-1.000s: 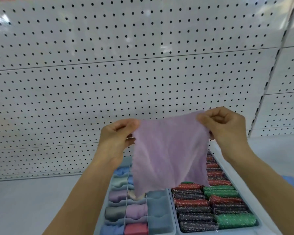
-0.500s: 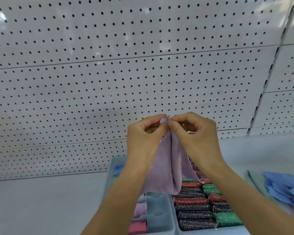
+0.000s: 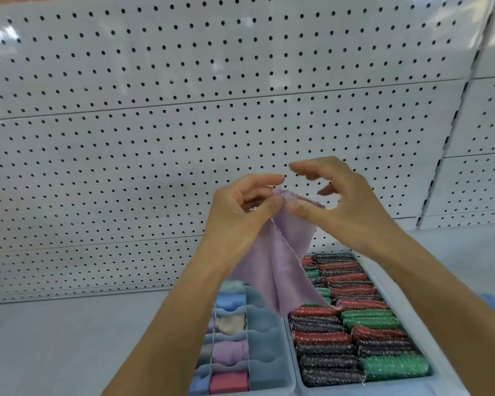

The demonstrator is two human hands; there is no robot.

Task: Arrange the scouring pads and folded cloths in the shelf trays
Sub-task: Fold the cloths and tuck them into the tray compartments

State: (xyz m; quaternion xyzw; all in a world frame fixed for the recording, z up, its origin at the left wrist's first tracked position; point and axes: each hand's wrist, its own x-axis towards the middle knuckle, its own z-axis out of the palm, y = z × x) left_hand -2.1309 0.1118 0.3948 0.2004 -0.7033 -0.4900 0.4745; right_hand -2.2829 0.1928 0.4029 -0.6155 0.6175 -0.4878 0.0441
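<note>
Head view: 1 second ago I held the lilac cloth (image 3: 280, 264) spread flat between both hands; half a second ago I had brought its 2 top corners together. Now my left hand (image 3: 240, 212) pinches both corners between thumb and forefinger, and the cloth hangs doubled from that pinch, above the gap between the 2 trays. My right hand (image 3: 335, 201) has let go of its corner: the fingers are spread and loosely bent, the thumb still touching the upper edge of the cloth, gripping nothing that I can see. I judge the 1st fold is made and a 2nd is due before the cloth fits a compartment.

Below, the divided tray (image 3: 269, 324) holds folded cloths (image 3: 229, 350) in its left cells, while the right-hand cells look unfilled. The second tray (image 3: 446, 375) is packed with glittery scouring pads (image 3: 352, 332).

My forearms hide part of both trays, and the frame cuts off their near ends. The right hand is motion-blurred, so its fingertips are hard to read. Something blue at the far right edge is too cropped to name.
</note>
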